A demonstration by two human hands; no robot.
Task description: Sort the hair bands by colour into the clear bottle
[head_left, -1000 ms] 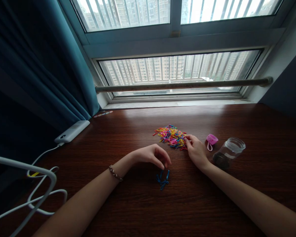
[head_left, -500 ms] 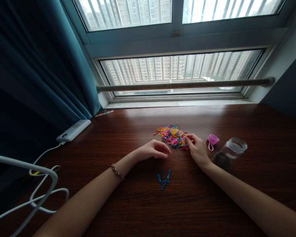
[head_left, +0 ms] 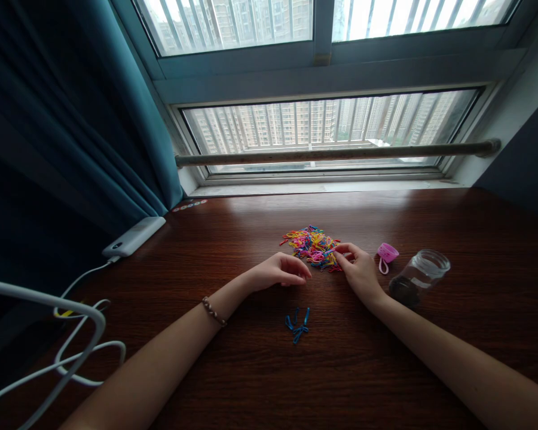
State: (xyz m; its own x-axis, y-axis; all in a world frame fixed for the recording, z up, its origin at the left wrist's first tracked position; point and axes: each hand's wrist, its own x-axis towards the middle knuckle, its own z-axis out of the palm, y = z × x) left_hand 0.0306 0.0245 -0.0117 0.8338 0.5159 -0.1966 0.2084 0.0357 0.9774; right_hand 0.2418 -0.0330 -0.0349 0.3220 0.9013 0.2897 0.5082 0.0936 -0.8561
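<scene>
A heap of small multicoloured elastic hair bands (head_left: 309, 243) lies on the brown wooden table. My right hand (head_left: 359, 272) reaches its right edge, thumb and forefinger pinched on what looks like a blue hair band (head_left: 330, 251). Left of the heap's near side, my left hand (head_left: 280, 270) rests with loosely curled fingers and a gap to the thumb; it holds nothing. Closer to me, a small separate group of blue hair bands (head_left: 298, 327) lies on the wood.
Right of my right hand are a pink cap with a loop (head_left: 387, 253) and a clear jar (head_left: 424, 272) lying tilted on its side. On the left are a white power bank (head_left: 134, 236), looped white cables (head_left: 99, 322) and a blue curtain (head_left: 130, 143). A window (head_left: 332, 128) stands behind.
My right fingertips have shifted slightly left over the heap, and a blue band now shows at them. My left hand and the separate blue bands have stayed put.
</scene>
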